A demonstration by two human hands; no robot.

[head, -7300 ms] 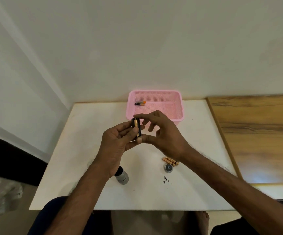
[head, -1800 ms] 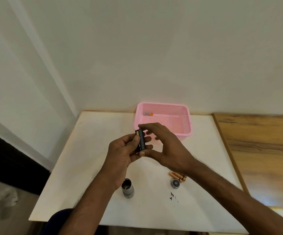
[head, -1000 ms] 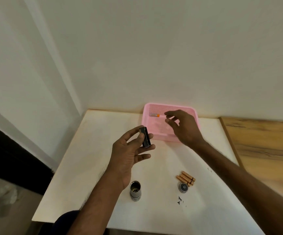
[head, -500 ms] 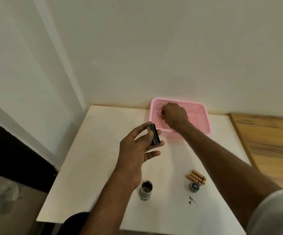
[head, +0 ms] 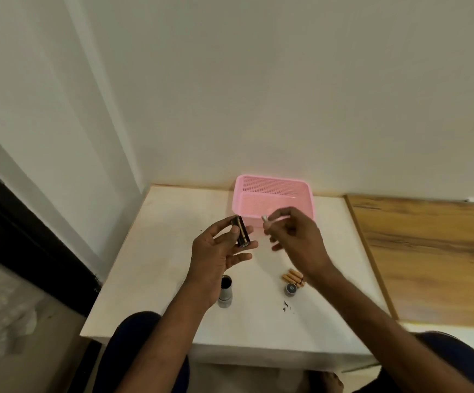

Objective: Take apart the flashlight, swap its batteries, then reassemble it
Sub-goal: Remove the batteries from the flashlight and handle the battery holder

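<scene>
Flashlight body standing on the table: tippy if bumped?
Probably tippy: the flashlight body stands upright on a narrow end. Once down, its round barrel would likely roll on the smooth table. Its top looks open and hollow, so it is likely light.

Left grip (head: 218, 252) held black battery holder (head: 240, 231) above white bench (head: 156, 251), thumb across it. Right grip (head: 298, 242) pinched small battery (head: 269, 221), blurred, just beside holder, in front of pink basket (head: 269, 180). Flashlight body (head: 225, 292) stood upright on bench. End cap (head: 290, 289) lay just beside loose batteries (head: 293, 277).
</scene>
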